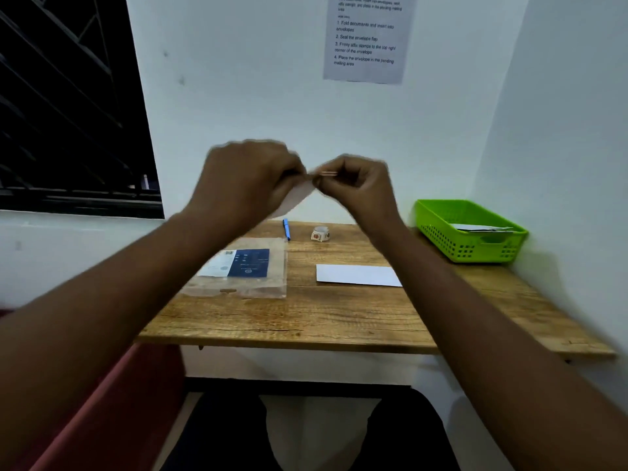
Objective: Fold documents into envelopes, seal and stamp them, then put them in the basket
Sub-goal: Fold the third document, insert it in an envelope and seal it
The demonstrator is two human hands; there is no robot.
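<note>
Both hands are raised above the wooden table [306, 321]. My left hand [251, 175] holds a pale strip of backing paper [295, 198] that curls down from its fingers. My right hand [356, 181] pinches a small stamp [327, 173] at the strip's upper end, between the two hands. A white envelope [356, 275] lies flat on the table below my right forearm. The roll of stamps [320, 233] stands near the table's far edge. The green basket [438, 215] sits at the far right with envelopes inside. The hands are blurred.
A clear plastic packet with a blue label [244, 266] lies left of the envelope. A blue pen [286, 228] rests beside the roll. An instruction sheet [367, 39] hangs on the wall. Walls close in behind and to the right; a dark window is at left.
</note>
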